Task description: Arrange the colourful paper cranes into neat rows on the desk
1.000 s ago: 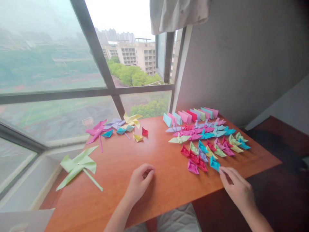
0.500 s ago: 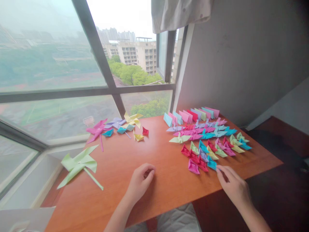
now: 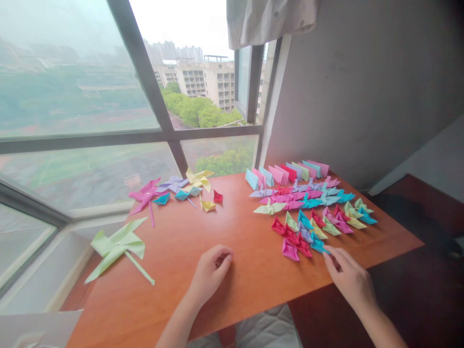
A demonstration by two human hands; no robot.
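Observation:
My right hand (image 3: 350, 275) pinches the near tip of a blue paper boat (image 3: 317, 243) at the front of several rows of small folded boats. My left hand (image 3: 213, 270) rests on the wooden table (image 3: 174, 261), its fingers curled together with nothing visible in them. Beside the blue boat lie a magenta boat (image 3: 290, 249) and several red ones. Behind the boats are rows of paper cranes, with a pale green crane (image 3: 270, 208) at the near left end. Folded paper pieces (image 3: 280, 175) stand in a row at the back.
A green pinwheel (image 3: 119, 244) lies at the table's left. Magenta (image 3: 147, 194), purple (image 3: 173, 183) and yellow pinwheels (image 3: 200, 180) lie farther back, near a few small boats, one of them red (image 3: 218, 196). A window frame (image 3: 217, 133) borders the far side, a grey wall (image 3: 348, 96) the right.
The blue boat has shifted very slightly, along with the fingertips of my right hand. My left hand has stayed in place.

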